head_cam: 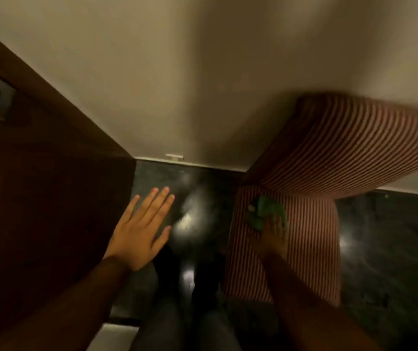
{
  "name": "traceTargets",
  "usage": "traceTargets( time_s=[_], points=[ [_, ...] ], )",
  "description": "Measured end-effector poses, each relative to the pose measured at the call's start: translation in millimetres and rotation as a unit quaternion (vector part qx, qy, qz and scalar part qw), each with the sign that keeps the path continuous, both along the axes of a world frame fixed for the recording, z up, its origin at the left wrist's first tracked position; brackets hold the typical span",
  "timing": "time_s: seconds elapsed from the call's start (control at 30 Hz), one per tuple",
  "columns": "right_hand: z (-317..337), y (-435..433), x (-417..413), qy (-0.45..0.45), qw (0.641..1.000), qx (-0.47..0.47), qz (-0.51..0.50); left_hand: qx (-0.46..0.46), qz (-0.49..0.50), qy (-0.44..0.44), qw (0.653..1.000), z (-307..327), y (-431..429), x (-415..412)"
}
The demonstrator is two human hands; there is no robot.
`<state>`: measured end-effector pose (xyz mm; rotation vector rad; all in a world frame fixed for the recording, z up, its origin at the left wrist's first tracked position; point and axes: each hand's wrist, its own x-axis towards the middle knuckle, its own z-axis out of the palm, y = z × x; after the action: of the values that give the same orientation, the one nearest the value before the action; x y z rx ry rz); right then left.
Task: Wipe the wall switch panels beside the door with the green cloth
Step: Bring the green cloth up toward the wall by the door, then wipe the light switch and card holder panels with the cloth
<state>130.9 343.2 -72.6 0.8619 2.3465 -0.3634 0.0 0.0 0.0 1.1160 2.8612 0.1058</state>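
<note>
Green crumpled cloth (pixel 268 211) gripped in right hand (pixel 273 236) over striped red-white cushioned seat (pixel 311 236), left hand (pixel 139 231) fingers spread empty; likely fetch step, next raise to switch panels, unseen.

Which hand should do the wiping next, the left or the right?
Probably the right hand: it already grips the green cloth, over the striped seat. The left hand is open and empty near the brown door.
</note>
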Motion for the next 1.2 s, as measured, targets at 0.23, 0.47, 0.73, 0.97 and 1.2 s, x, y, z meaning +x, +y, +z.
traceTargets(
  time_s=[0.23,0.47,0.73,0.97,1.2],
  points=[
    [-56.3,23.5,-21.6,-0.021,1.0,0.018,0.01,-0.015,0.042,-0.023,0.999,-34.1,2.3,14.3],
    [-60.5,53.2,-38.7,0.012,0.998,0.034,0.047,-0.032,0.047,0.001,0.998,-31.5,-4.4,1.1],
    [42.8,6.4,-49.0,0.203,0.975,-0.074,0.045,0.003,0.066,0.07,0.995,34.9,7.0,-41.1],
    [188.1,-48.3,-95.4,0.426,0.893,-0.118,0.086,0.071,0.105,0.148,0.981,153.1,16.0,-102.8],
    [335.3,-83.1,-159.3,0.606,0.776,-0.048,0.165,0.173,0.107,0.265,0.943,294.3,14.6,-162.0]
  ],
)
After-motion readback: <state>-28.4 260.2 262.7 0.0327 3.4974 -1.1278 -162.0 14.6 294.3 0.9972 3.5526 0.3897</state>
